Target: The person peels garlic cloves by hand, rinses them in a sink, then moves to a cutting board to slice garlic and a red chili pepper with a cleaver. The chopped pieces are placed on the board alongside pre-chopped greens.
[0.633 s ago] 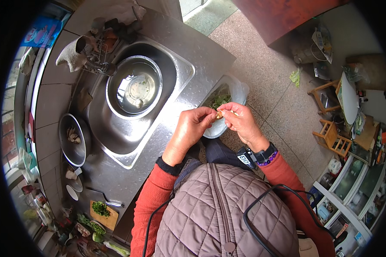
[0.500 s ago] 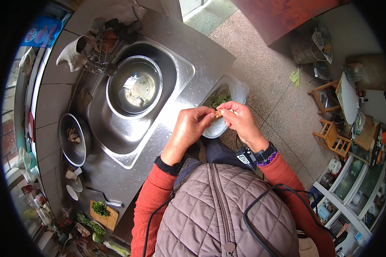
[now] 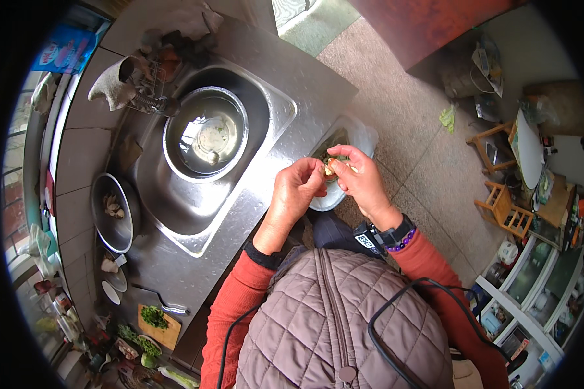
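Observation:
My left hand (image 3: 295, 189) pinches a small pale clove with brownish skin (image 3: 329, 171), which looks like garlic. My right hand (image 3: 368, 185) holds it from the other side, thumb pressed against it and index finger lifted. Another whitish bit shows between the right fingers. Both hands hover over a bin with a pale plastic liner (image 3: 368, 135), where leafy scraps show, partly hidden by the hands. Several pale brownish pieces (image 3: 113, 206) lie in a steel bowl (image 3: 131, 236) at the left of the counter.
A steel basin (image 3: 245, 133) of water sits in the sink (image 3: 198, 249), below the faucet (image 3: 165, 106). Chopped greens lie on a cutting board (image 3: 170, 336), near a knife (image 3: 174, 310). A leaf (image 3: 447, 118) is on the floor; small wooden chairs (image 3: 496, 202) stand at the right.
My right index finger has lifted and spread away from the clove. More of its pale flesh shows between my fingertips. Both hands stay over the bin.

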### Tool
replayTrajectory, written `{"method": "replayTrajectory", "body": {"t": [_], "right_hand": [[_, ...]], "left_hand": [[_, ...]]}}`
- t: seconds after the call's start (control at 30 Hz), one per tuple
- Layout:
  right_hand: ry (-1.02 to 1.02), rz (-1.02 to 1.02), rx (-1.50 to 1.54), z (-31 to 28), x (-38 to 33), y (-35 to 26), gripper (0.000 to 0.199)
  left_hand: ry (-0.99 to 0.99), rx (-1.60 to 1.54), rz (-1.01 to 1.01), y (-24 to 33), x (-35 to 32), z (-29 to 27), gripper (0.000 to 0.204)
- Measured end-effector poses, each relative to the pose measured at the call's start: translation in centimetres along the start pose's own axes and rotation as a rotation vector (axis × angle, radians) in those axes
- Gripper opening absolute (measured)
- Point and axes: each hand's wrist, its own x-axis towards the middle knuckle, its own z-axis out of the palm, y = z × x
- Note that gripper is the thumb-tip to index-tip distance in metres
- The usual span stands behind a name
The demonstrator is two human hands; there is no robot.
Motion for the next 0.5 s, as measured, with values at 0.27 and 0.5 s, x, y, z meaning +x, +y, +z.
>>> {"method": "replayTrajectory", "body": {"t": [0.27, 0.5], "right_hand": [[0.087, -0.415, -0.452, 0.0, -0.3, 1.3, 0.024], [0.004, -0.206, -0.349, -0.3, -0.4, 0.7, 0.025]], "left_hand": [[0.066, -0.278, -0.066, -0.3, 0.3, 0.2, 0.027], [-0.018, -0.301, -0.041, 0.0, 0.2, 0.3, 0.025]]}}
